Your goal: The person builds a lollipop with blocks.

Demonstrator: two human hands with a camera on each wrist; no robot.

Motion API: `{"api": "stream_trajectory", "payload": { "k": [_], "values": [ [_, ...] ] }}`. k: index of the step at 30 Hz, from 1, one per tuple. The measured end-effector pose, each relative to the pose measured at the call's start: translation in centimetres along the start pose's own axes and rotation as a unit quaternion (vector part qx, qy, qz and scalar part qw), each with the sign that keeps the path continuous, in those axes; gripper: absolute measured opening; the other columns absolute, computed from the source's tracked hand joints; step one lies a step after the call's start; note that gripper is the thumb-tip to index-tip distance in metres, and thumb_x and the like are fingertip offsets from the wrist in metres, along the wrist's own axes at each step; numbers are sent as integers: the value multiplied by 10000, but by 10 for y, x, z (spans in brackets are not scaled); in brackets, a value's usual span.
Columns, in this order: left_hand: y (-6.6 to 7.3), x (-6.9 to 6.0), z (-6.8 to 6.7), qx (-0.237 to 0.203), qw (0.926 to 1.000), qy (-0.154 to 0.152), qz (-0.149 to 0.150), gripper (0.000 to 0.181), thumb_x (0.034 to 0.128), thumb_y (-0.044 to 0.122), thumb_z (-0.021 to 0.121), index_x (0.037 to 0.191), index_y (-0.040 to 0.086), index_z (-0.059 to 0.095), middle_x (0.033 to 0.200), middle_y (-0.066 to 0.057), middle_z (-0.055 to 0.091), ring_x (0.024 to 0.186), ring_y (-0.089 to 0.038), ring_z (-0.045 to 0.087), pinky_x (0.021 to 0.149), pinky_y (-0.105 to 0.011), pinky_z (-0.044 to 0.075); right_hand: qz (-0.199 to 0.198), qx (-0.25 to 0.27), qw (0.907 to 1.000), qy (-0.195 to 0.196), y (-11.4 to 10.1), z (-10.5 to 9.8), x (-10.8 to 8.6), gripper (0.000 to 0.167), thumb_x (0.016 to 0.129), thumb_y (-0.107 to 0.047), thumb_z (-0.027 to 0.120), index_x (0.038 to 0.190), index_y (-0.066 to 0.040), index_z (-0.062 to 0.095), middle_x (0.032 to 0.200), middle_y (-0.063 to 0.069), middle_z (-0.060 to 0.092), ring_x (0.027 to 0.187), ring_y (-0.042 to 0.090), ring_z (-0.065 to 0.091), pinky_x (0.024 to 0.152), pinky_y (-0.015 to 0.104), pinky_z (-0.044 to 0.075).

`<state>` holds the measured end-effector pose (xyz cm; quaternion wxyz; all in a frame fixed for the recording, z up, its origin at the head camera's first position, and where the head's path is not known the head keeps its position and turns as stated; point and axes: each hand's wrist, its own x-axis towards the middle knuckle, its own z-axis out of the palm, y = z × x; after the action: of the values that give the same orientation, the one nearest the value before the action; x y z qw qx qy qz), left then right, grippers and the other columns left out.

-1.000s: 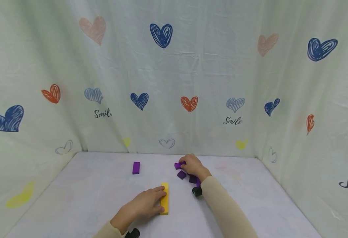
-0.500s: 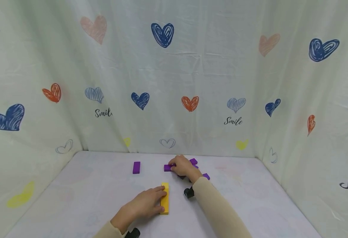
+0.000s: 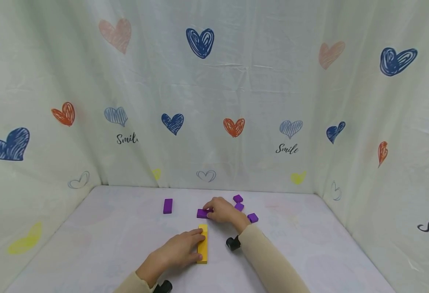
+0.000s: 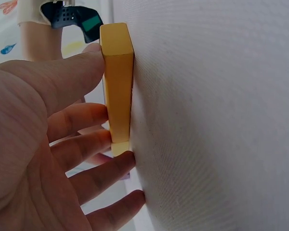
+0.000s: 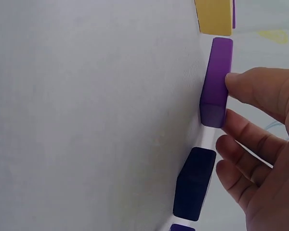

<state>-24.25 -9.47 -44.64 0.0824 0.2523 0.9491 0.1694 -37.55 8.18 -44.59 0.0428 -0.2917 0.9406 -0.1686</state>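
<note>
My left hand rests on a long yellow block lying flat on the table. In the left wrist view, its thumb and fingers are fairly straight and touch one side of the yellow block. A paler yellow piece shows at the far end. Beyond it, my right hand pinches a purple rectangular block on the tabletop. The right wrist view has the thumb on the upper face of this purple block and a finger at its end. Its tip lies close to the yellow block.
A separate purple block lies at the back left. Several smaller purple pieces lie behind and right of the right hand, among them one piece at the back and another beside the wrist. A heart-patterned curtain borders the white table.
My right hand has moved left and then toward the yellow block, sliding a purple block along from the loose group. The left hand and yellow block have stayed in place.
</note>
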Motion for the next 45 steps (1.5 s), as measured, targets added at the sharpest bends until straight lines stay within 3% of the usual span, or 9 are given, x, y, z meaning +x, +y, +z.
{"api": "stream_trajectory", "payload": {
  "k": [14, 25, 45],
  "values": [
    [0, 0, -1, 36, 10000, 31, 56, 535, 850, 414, 696, 1293, 133, 590, 1415, -65, 485, 1257, -289, 486, 1016, -495, 421, -7, 81, 10000, 31, -3, 5, -13, 272, 891, -225, 682, 1153, -294, 703, 1014, -146, 609, 969, 84, 466, 886, 291, 446],
    [0, 1, 0, 14, 10000, -5, 21, 535, 848, 409, 700, 1296, 138, 589, 1415, -60, 484, 1258, -284, 486, 1014, -499, 421, -62, 432, 9990, -75, -6, 3, -21, 247, 900, -203, 664, 1131, -273, 717, 988, -145, 605, 979, 87, 472, 879, 288, 450],
    [0, 1, 1, 28, 10000, -8, -43, 544, 842, 423, 701, 1294, 143, 591, 1415, -57, 486, 1263, -278, 484, 1017, -494, 421, -176, 483, 9986, -78, -7, 2, -24, 238, 899, -217, 667, 1125, -268, 722, 968, -148, 605, 977, 107, 480, 848, 271, 446]
  ]
}}
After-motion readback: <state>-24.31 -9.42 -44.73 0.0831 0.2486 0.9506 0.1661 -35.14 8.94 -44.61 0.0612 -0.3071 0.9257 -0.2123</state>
